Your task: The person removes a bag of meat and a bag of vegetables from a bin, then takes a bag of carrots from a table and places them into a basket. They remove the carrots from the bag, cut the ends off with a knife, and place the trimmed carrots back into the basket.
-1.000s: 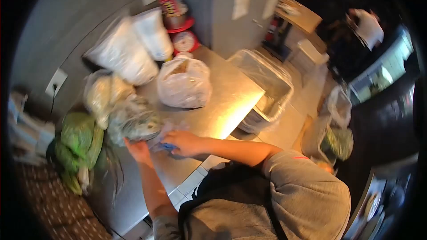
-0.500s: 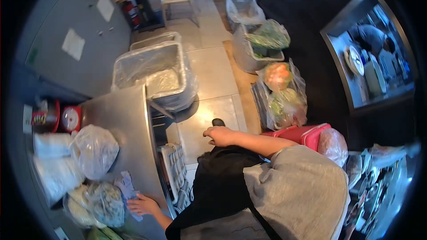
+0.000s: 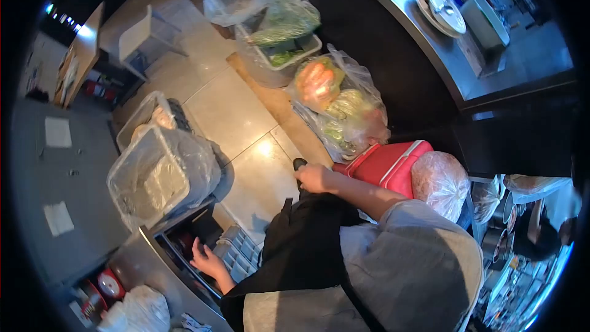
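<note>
Overhead view of a kitchen prep area, read left to right from the stainless-steel surface (image 3: 138, 264) at lower left. On it stand a round red dial scale (image 3: 110, 284) and a knotted white plastic bag (image 3: 142, 308), contents not legible. Under the front edge of the surface, the left hand (image 3: 206, 262) reaches, fingers loosely spread, into a dark open shelf, beside a pale grey compartmented tray (image 3: 238, 252); it appears to grip nothing, though its fingertips are hidden. Beyond the far end of the surface stands a clear-lined rectangular bin (image 3: 161, 175), apparently holding only pale scraps. Right of the surface, the right hand (image 3: 314, 178) hangs loosely curled and empty, just by a red hard-sided cooler with a white-trimmed lid (image 3: 388, 165). Behind the cooler, clear bags of orange and green vegetables (image 3: 337, 107) lean together; further back, a grey plastic tub of leafy greens (image 3: 284, 42) sits on the floor. A pinkish bagged bundle (image 3: 440, 182) rests against the cooler's right end. Likely hazards: the left hand works partly out of sight, so it could knock the tray; the crowded floor invites tripping.
</note>
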{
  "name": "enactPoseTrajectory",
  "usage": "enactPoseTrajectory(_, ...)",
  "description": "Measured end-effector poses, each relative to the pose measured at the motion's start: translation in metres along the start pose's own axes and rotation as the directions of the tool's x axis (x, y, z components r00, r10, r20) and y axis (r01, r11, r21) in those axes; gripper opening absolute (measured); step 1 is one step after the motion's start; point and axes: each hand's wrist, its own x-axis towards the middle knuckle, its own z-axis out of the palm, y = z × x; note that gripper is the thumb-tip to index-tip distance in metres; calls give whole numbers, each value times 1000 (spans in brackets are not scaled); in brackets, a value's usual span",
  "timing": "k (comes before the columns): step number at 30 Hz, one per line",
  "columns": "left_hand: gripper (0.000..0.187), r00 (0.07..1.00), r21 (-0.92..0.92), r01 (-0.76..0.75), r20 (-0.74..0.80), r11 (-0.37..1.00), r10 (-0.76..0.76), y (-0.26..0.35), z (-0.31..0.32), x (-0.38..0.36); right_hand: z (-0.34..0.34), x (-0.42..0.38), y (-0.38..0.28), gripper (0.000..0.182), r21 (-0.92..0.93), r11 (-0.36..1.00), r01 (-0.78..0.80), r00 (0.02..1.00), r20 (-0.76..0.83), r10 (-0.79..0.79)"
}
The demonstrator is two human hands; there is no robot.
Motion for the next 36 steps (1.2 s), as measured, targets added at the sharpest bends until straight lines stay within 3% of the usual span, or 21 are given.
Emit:
enactPoseTrajectory(2, 25, 998, -136, -29, 57, 990, 37, 28, 31, 16, -20, 2, 34, 31, 20, 996, -92, 996, -20, 92)
enactPoseTrajectory(5, 15, 979, -261, 140, 178, 955, -95, 60, 59, 26, -34, 6, 77, 29, 81, 986, -144, 982, -108, 152)
enactPoseTrajectory(6, 15, 995, -195, -58, 72, 979, 73, 77, 61, 25, -41, 7, 87, 28, 82, 985, -148, 980, -120, 158)
enactPoseTrajectory(9, 22, 971, -34, 105, 220, 994, -95, 82, 66, 31, -57, 17, 110, 26, 107, 987, -121, 973, -186, 139)
enactPoseTrajectory(10, 32, 968, 155, 57, 232, 986, -92, 76, 70, 35, -61, 23, 117, 25, 92, 987, -130, 971, -192, 146)
enactPoseTrajectory(12, 31, 965, 162, 46, 246, 986, -86, 72, 80, 42, -70, 35, 129, 24, 65, 986, -155, 965, -205, 165)
enactPoseTrajectory(15, 22, 964, 242, -36, 265, 969, -30, 76, 95, 68, -90, 49, 144, 23, 65, 960, -273, 957, -88, 278)
enactPoseTrajectory(18, 17, 951, 241, -56, 308, 969, -22, 88, 118, 113, -105, 54, 167, 24, 153, 934, -324, 937, -81, 339)
enactPoseTrajectory(21, 13, 949, 237, -132, 312, 963, 53, 113, 145, 161, -109, 61, 209, 30, 157, 937, -313, 947, -16, 320)
enactPoseTrajectory(24, 8, 929, 251, -150, 367, 956, 50, 134, 164, 202, -99, 77, 270, 31, 172, 900, -399, 916, 45, 398)
enactPoseTrajectory(26, 13, 906, 229, -173, 418, 958, 63, 140, 185, 230, -89, 101, 339, 31, 234, 847, -477, 878, 79, 473)
enactPoseTrajectory(27, 27, 882, 154, -137, 468, 978, 50, 153, 183, 236, -97, 105, 351, 30, 317, 793, -520, 842, 33, 539)
enactPoseTrajectory(29, 36, 840, 110, -148, 538, 983, 67, 155, 186, 241, -119, 116, 364, 30, 472, 673, -569, 751, -34, 659)
enactPoseTrajectory(32, 36, 831, 179, -99, 556, 979, -18, 160, 187, 240, -121, 161, 411, 32, 561, 637, -528, 699, -139, 701)
enactPoseTrajectory(33, 35, 847, 168, -126, 532, 978, 18, 149, 191, 236, -127, 177, 425, 32, 583, 618, -527, 667, -166, 726)
enactPoseTrajectory(35, 36, 816, 174, -39, 574, 984, -69, 151, 192, 227, -138, 214, 442, 32, 630, 581, -516, 605, -212, 767)
enactPoseTrajectory(36, 36, 782, 210, -40, 615, 977, -100, 155, 198, 228, -133, 236, 459, 41, 742, 518, -426, 596, -201, 778)
